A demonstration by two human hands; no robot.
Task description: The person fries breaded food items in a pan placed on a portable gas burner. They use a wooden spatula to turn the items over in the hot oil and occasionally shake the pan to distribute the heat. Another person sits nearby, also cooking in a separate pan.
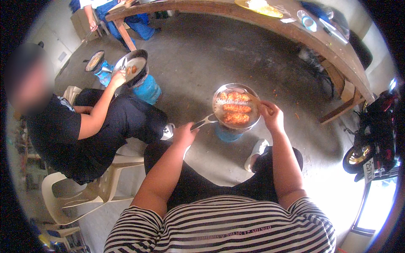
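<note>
A round metal frying pan (pixel 219 93) sits on a small blue gas stove (pixel 228 134) on the concrete floor in front of me. Three golden-brown fried pieces (pixel 236 108) lie in bubbling oil inside it. My left hand (pixel 184 135) is shut on the pan handle (pixel 203 122) at the pan's left. My right hand (pixel 272 116) is at the pan's right rim, closed around a thin utensil that reaches over the food; the utensil's tip is hard to make out.
A person in black sits on a white plastic chair (pixel 71 192) to my left, holding a second pan (pixel 134 65) over a blue gas canister (pixel 147 89). A long wooden table (pixel 320 40) curves across the back. A motorcycle (pixel 375 135) stands at right.
</note>
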